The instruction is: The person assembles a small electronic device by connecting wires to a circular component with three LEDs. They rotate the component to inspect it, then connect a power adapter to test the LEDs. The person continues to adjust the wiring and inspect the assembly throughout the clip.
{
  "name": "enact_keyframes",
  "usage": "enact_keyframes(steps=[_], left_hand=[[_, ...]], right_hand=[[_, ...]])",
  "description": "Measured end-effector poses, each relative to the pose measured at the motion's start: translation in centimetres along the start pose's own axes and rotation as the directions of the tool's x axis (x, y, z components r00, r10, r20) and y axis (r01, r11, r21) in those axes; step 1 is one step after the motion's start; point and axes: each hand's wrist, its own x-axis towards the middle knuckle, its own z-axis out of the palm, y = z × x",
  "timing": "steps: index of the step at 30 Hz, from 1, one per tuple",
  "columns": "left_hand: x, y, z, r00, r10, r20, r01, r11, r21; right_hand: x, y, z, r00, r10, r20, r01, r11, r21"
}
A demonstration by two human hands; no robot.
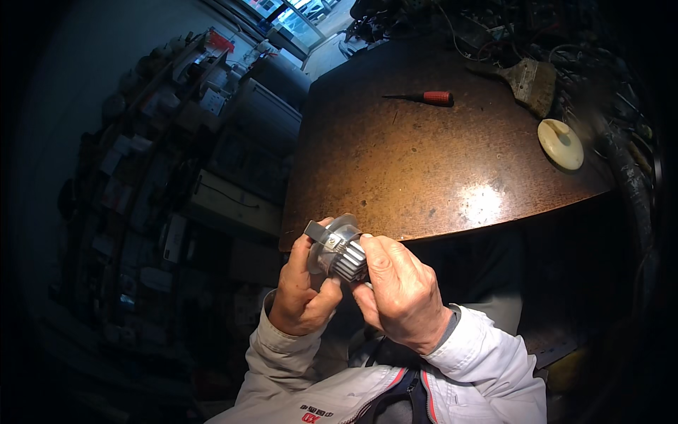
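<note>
Just off the table's near edge, both of my hands hold a small recessed spotlight (348,260). It has a round silver flange, a flat metal clip on its side and a grey finned heat sink. My left hand (300,300) grips the flange side, thumb below and fingers behind it. From the other side, my right hand (402,286) closes on the finned end with thumb and fingers. The spotlight is tilted, with its fins turned toward my right hand. Its front face is hidden.
On the brown wooden table (367,162) lies a red-handled screwdriver (438,98) with a dark thin shaft. A wide paintbrush (533,85) and a round cream disc (561,145) rest at the right, beside tangled wires and tools. Loaded shelves (141,148) stand at the left.
</note>
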Motion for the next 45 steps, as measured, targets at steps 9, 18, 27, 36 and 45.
enact_keyframes(steps=[9, 18, 27, 36, 45], left_hand=[[-0.46, -0.07, -0.02, 0.998, -0.056, -0.025, 0.055, 0.998, -0.019], [-0.19, -0.17, -0.22, 1.0, -0.006, -0.012, 0.005, 1.0, -0.014], [0.19, 0.0, -0.12, 1.0, 0.025, 0.015, -0.025, 1.0, -0.009], [0.27, 0.34, -0.33, 0.998, -0.052, 0.041, 0.053, 0.998, -0.033], [0.15, 0.09, -0.33, 0.998, -0.036, 0.044, 0.038, 0.998, -0.046]], right_hand=[[0.0, 0.03, 0.11, 1.0, -0.012, -0.02, 0.012, 1.0, -0.008], [-0.09, 0.1, 0.57, 0.997, -0.052, -0.054, 0.048, 0.996, -0.076], [-0.41, 0.3, 0.6, 0.994, -0.09, -0.061, 0.082, 0.988, -0.132], [-0.47, 0.28, 0.42, 0.995, -0.086, -0.055, 0.078, 0.988, -0.135], [-0.64, 0.4, 0.64, 0.994, -0.094, -0.06, 0.085, 0.987, -0.135]])
